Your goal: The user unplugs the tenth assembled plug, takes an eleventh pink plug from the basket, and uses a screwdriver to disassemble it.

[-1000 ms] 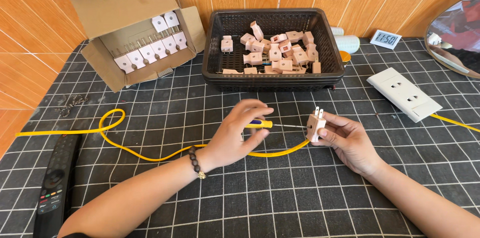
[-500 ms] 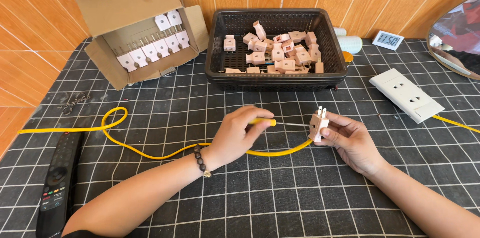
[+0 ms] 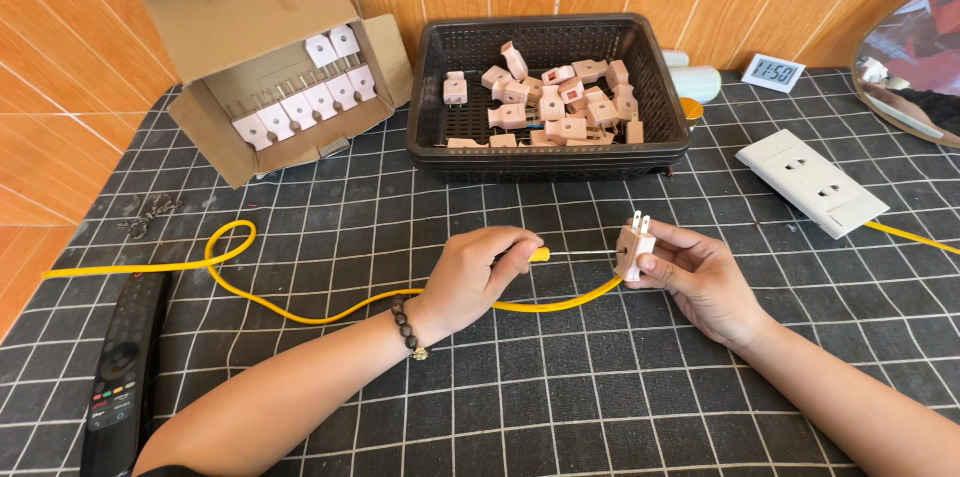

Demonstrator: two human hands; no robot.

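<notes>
Basket (image 3: 548, 152) of plugs (image 3: 545, 102) behind both hands, carton (image 3: 265, 57) left of it (open), socket plate (image 3: 810, 182) right, remote (image 3: 122, 377) far left

Looks like a small home workshop to us, the kind where we do piecework assembly. We've got a tabletop (image 3: 600, 407) covered with a black grid cutting mat, orange wood panelling behind it, a black plastic basket (image 3: 548, 152) full of loose pink plug parts, and a cardboard box (image 3: 265, 57) with finished plugs lined up. The TV remote (image 3: 122, 377) and little digital clock (image 3: 773, 72) say home rather than factory.
</notes>
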